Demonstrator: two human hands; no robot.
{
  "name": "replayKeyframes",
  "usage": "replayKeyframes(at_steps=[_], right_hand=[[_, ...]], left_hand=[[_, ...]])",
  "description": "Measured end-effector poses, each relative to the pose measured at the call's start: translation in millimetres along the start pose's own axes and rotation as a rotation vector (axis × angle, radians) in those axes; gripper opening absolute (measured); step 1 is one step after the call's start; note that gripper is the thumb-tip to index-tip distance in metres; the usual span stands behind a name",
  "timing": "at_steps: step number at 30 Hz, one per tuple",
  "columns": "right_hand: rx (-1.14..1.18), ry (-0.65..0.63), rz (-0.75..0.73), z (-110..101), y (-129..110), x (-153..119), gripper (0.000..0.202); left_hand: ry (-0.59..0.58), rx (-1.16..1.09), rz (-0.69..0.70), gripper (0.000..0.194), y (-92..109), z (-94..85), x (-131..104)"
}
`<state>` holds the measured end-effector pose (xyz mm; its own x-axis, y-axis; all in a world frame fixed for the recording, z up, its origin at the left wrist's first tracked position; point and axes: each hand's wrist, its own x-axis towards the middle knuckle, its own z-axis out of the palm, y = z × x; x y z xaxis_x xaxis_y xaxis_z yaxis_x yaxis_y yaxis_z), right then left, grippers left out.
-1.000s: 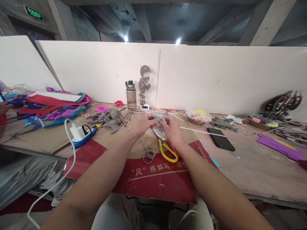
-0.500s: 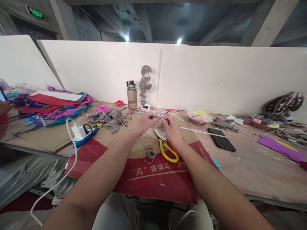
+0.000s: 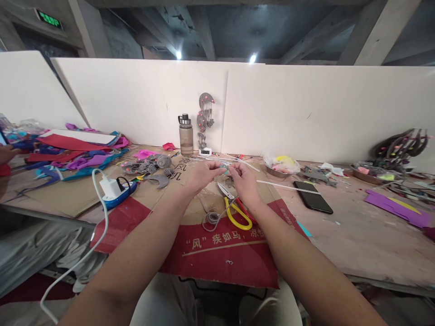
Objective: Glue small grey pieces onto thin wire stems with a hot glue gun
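Note:
My left hand (image 3: 205, 175) and my right hand (image 3: 245, 181) meet over the cardboard, fingers pinched close together around something small with a bluish tint, too small to make out. Just below them lie scissors (image 3: 238, 218) with yellow and red handles, blades pointing toward my fingers. A loose coil of grey cord (image 3: 213, 218) rests left of the scissors, one strand running up toward my hands. All of this sits on a brown and red cardboard sheet (image 3: 224, 262) with printed characters.
A bottle (image 3: 186, 138) and a grey hanging ornament (image 3: 205, 117) stand at the back. Grey pieces and yarn (image 3: 163, 161), a power strip (image 3: 118, 195) and coloured felt (image 3: 71, 142) lie left. On the right are a phone (image 3: 313, 197) and a bowl (image 3: 282, 172). At far left, another person's hand (image 3: 7, 154) shows.
Both hands stay together in nearly the same place, with slight finger movement. The whole view has shifted very slightly; the objects on the table look unmoved.

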<state>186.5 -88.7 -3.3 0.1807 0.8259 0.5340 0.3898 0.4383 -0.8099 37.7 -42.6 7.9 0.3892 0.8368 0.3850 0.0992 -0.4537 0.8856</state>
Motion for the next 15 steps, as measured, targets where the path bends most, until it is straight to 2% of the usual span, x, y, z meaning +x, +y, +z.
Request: replayKeyframes(at_steps=[7, 12, 15], right_hand=[[-0.172, 0.023, -0.072, -2.9, -2.4, -0.8, 0.020], [-0.321, 0.015, -0.141, -1.8, -2.3, -3.7, 0.018], [-0.321, -0.003, -0.145, -1.2, -3.2, -4.4, 0.018]], left_hand=[[0.017, 0.188, 0.129, 0.022, 6.5, -1.7, -3.9], [-0.002, 0.169, 0.093, 0.025, 7.4, 0.0, -4.5], [0.011, 0.219, 0.069, 0.023, 9.0, 0.6, -4.9]])
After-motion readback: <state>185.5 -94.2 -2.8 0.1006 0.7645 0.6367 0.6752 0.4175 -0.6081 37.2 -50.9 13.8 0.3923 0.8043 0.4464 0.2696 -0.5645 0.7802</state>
